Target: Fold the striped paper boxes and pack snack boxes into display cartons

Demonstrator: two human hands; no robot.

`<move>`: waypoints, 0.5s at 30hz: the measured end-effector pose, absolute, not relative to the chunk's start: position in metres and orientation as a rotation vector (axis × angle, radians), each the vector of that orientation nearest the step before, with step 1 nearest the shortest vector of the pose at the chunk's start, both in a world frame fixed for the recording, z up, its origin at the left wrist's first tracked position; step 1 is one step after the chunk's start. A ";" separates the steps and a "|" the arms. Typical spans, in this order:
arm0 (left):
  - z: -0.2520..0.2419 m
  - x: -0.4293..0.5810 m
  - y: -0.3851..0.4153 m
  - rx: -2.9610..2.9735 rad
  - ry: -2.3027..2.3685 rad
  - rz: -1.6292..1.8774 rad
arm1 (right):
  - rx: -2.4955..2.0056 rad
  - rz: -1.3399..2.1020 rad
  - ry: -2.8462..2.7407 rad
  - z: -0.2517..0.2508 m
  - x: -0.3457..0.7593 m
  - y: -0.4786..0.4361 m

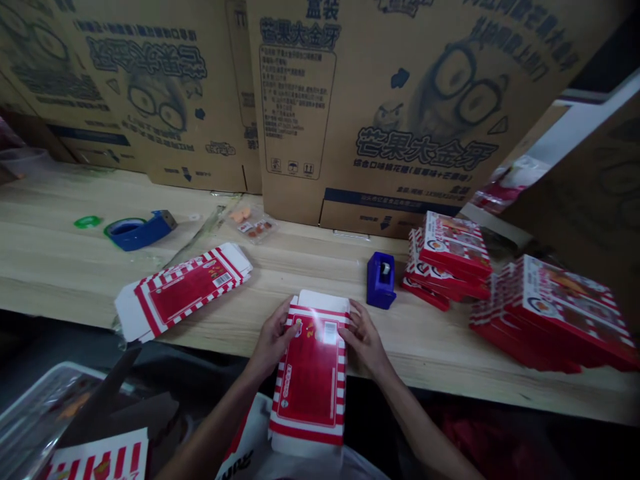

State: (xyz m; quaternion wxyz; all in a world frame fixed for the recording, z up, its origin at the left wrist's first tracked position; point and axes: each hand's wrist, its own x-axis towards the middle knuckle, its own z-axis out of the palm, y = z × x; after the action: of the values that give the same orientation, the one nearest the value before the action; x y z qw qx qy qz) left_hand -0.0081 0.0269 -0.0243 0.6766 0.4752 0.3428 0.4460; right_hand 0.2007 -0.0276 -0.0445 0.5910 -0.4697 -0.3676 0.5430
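So the left hand [273,337] and right hand [369,339] are both gripping a red and white striped rectangular paperboard box [313,380], one on each long side. Left thumb is pressed on the printed face with the fingers round the left edge, and the right thumb sits near the barcode with its fingers along the right edge. The box lies between the two hands, white flap pointing away from them, near end sticking out past the edge of the pale wood-grain desk [310,260]. Can't tell if it's flat or popped open.

Off to the left of the left hand there's an overlapping pile of red and white striped flat paperboard cartons [185,290], lying at a slant. Beyond that pile from the same hand: a blue plastic tape dispenser [143,237], a small green ring-shaped roll [87,222], and a clear plastic packet [250,223] with orange and brown bits in it.

Just beyond the right hand and a little to its right is a small purple-blue tape dispenser [381,280]. Further right of that hand are a smaller stack of red picture-topped boxes [453,247] and a larger, leaning stack of red boxes [570,310]. Big brown printed cardboard cartons [350,100] stand past both hands at the back.
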 end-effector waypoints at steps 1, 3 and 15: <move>-0.027 -0.009 0.026 1.061 0.751 0.985 | -1.115 1.257 -0.874 -0.048 0.204 -0.026; -0.031 -0.011 0.025 1.038 0.736 0.929 | -1.186 1.256 -0.932 -0.053 0.209 -0.024; -0.029 -0.001 0.057 0.943 0.954 1.014 | -1.256 1.054 -0.999 -0.044 0.217 -0.007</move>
State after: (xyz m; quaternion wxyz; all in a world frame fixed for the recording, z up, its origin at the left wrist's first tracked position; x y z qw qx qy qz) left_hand -0.0010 0.0570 -0.0290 0.6670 0.4178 0.4228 0.4492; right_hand 0.2173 -0.0067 -0.0441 0.5738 -0.5357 -0.4262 0.4496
